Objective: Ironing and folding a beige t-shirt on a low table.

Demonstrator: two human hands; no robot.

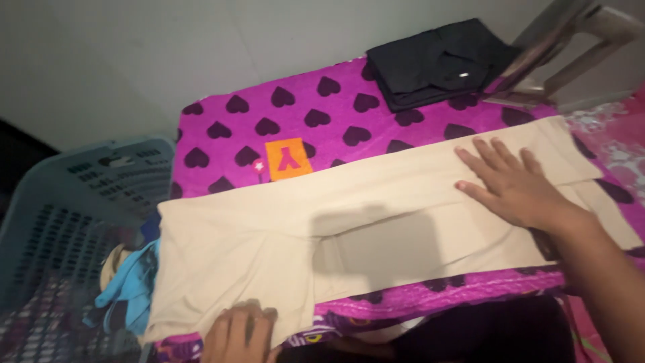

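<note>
Head view looks down on beige trousers laid flat and lengthwise across a magenta blanket with dark hearts. The right hand lies open and flat on the leg end, fingers spread, pressing rather than gripping. The left hand rests at the waist end near the lower edge; its fingers look loosely bent on the cloth, and whether they pinch it I cannot tell. The likeliest trouble, I judge, is the waist end sliding off that near edge, since part of it already overhangs beside the grey laundry basket. A one-sided pull could also ruck the soft blanket and crease the fabric. The folded dark garment sits well apart near the metal chair frame.
</note>
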